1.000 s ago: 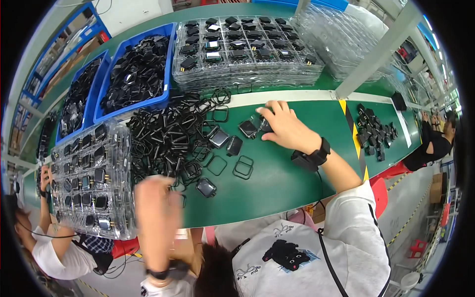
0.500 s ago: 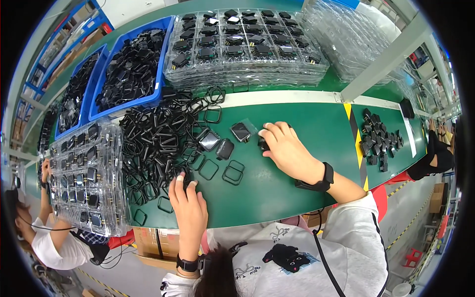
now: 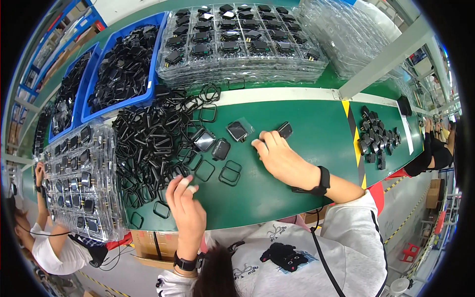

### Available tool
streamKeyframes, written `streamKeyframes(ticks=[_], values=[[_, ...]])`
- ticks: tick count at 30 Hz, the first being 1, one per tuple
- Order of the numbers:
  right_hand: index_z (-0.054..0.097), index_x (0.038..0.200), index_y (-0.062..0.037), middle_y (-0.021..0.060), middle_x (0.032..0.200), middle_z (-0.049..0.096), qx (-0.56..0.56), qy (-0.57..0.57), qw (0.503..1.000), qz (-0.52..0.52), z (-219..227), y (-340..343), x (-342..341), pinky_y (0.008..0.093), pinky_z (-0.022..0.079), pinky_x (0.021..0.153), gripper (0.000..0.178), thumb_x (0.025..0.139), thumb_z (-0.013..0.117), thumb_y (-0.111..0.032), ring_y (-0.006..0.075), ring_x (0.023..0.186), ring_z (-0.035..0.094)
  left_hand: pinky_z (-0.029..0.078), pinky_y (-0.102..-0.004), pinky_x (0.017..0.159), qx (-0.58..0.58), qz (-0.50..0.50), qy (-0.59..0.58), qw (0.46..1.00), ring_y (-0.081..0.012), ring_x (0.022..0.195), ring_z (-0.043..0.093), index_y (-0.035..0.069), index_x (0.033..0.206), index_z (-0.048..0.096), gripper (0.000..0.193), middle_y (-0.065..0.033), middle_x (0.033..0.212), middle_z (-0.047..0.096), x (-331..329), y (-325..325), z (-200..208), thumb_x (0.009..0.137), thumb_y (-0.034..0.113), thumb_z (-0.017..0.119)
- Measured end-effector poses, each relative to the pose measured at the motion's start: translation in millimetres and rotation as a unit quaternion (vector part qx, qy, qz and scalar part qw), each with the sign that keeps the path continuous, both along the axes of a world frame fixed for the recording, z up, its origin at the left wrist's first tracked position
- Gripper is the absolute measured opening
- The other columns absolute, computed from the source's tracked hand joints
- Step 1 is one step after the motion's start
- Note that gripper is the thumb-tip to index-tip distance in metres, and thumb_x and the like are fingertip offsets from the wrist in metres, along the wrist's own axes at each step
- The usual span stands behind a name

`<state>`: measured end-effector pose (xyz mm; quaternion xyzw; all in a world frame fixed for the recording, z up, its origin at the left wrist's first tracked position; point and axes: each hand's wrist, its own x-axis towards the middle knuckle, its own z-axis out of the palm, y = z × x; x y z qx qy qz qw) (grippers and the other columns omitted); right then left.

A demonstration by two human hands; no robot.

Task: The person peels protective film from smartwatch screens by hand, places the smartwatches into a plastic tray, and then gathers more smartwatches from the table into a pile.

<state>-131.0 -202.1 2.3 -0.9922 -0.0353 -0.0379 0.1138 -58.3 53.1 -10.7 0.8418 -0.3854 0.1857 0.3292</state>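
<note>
My left hand (image 3: 189, 208) hovers at the near edge of a heap of thin black rectangular frames (image 3: 153, 133); its fingers are bent and apart, nothing visible in them. Right of the heap, my right hand (image 3: 283, 158) is low over the green table, fingers loosely curled and parted. Just beyond its fingers is a small black block-shaped part (image 3: 285, 129); whether they touch it cannot be told. Between the hands lie a dark square module (image 3: 237, 130) on clear film, a rounded black module (image 3: 221, 149), another with a shiny face (image 3: 204, 140), and loose frames (image 3: 230, 174).
Blue bins (image 3: 152, 59) of black parts stand far left. Stacked clear trays (image 3: 237, 69) with modules are at the back, another stack (image 3: 118, 198) at left. Several black parts (image 3: 378, 136) lie beyond striped tape (image 3: 357, 143). A post (image 3: 381, 62) rises right; a co-worker (image 3: 54, 247) sits left.
My right hand has shifted slightly left and down, and the small black part now shows beyond its fingers. My left hand has lifted off the frames' edge, fingers spreading. The whole view shifted slightly.
</note>
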Motion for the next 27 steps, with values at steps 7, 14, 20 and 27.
streamKeyframes(ticks=[7, 14, 20, 27], values=[[0.048, 0.117, 0.0006, 0.0164, 0.116, 0.045, -0.11, -0.014, 0.994, 0.017, 24.7, -42.9, -6.3, 0.0409, 0.041, 0.09, 0.044, 0.074, 0.056, 0.004, 0.0323, 0.11, 0.045, 0.05, -0.035, 0.078, 0.191, -0.058, 0.003, 0.98, -0.0273, 0.096, 0.055, 0.005, 0.117, 0.055, 0.041, -0.0102, 0.108, 0.057, 31.0, -81.3, 18.3, 0.077, 0.01, 0.063], [0.051, 0.114, -0.002, 0.0155, 0.109, 0.05, 0.012, 0.025, 1.0, 0.004, 29.0, -40.1, 11.3, 0.04, 0.046, 0.085, 0.037, 0.079, 0.064, 0.0, 0.0323, 0.101, 0.053, 0.052, -0.037, 0.07, 0.245, -0.01, 0.07, 0.967, -0.0295, 0.089, 0.055, 0.005, 0.107, 0.055, 0.031, -0.0118, 0.098, 0.051, 33.2, -88.5, 8.7, 0.078, 0.009, 0.067], [0.053, 0.107, -0.004, 0.0181, 0.095, 0.051, 0.056, -0.035, 0.998, -0.025, 27.3, 9.0, 62.2, 0.0427, 0.05, 0.07, 0.031, 0.08, 0.066, -0.011, 0.0349, 0.083, 0.057, 0.055, -0.0275, 0.055, 0.244, 0.086, -0.025, 0.966, -0.0221, 0.081, 0.059, 0.005, 0.087, 0.053, 0.021, -0.0091, 0.088, 0.048, 50.9, -89.9, 24.0, 0.07, 0.003, 0.065], [0.051, 0.106, -0.0037, 0.0178, 0.096, 0.052, 0.007, -0.04, 0.998, -0.043, 8.8, 25.7, 78.8, 0.0435, 0.05, 0.07, 0.037, 0.074, 0.069, -0.006, 0.0366, 0.082, 0.057, 0.053, -0.0225, 0.052, 0.272, 0.127, -0.057, 0.952, -0.0188, 0.091, 0.055, 0.009, 0.089, 0.059, 0.015, -0.0063, 0.095, 0.056, 56.4, -98.5, 4.8, 0.075, 0.015, 0.062]])
